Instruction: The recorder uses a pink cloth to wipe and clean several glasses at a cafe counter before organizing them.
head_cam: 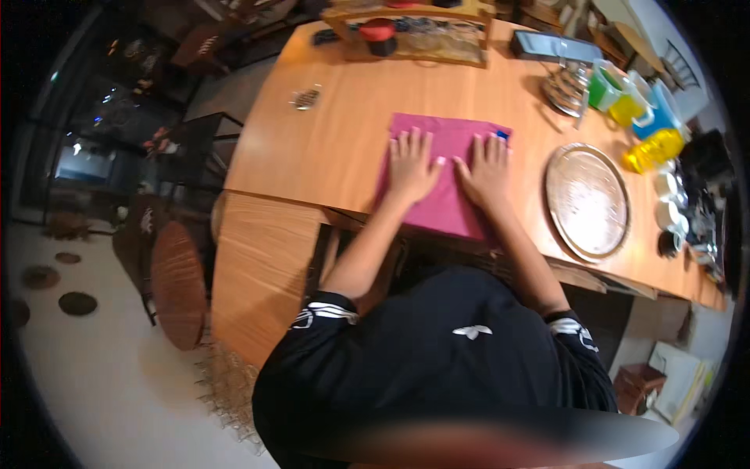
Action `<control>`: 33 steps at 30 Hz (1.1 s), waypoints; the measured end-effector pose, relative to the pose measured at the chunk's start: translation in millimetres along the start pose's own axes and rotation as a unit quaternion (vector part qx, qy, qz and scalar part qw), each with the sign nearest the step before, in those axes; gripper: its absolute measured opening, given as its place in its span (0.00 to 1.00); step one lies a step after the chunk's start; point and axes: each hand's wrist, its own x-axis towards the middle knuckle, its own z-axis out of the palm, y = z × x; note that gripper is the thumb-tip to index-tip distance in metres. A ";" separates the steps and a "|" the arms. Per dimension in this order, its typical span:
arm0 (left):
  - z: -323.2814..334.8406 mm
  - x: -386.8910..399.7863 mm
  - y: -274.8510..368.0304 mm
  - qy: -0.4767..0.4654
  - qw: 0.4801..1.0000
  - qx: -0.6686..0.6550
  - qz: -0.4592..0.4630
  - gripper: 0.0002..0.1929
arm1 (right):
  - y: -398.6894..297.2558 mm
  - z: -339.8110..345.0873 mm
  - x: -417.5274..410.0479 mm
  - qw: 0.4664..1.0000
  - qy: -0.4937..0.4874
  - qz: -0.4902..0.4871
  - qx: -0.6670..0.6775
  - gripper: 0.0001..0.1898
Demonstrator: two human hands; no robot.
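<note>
A pink cloth [442, 196] lies spread on the wooden table [328, 135], its near end reaching the table's front edge. My left hand [411, 167] rests palm down on the cloth's left side, fingers apart. On the right side my right hand [487, 170] lies flat in the same way, thumb pointing inward toward the left thumb. By the right fingertips, at the cloth's far right corner, is a small blue patch [502, 135]. Neither hand grips anything. To the right of the cloth sits an oval metal tray [589, 202].
Farther right stand a metal teapot [565, 88], green, yellow and blue plastic jugs [656, 111], a yellow bottle [653, 151] and several white cups [667, 214]. A wooden rack [486, 35] holding glassware is at the back. A small metal strainer-like piece [306, 99] lies far left.
</note>
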 end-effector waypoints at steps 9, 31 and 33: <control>0.1 9.9 3.7 0.056 0.998 -0.017 0.030 0.36 | 5.1 -10.0 3.3 0.996 0.048 -0.017 0.071 0.35; 100.9 -4.8 149.6 -0.029 0.818 -0.525 0.233 0.42 | 66.0 -122.3 -181.2 0.979 0.139 0.150 0.010 0.12; 40.2 -7.7 164.1 -0.170 0.849 -0.479 0.142 0.45 | 65.6 -125.7 -204.7 0.927 0.242 0.286 -0.010 0.15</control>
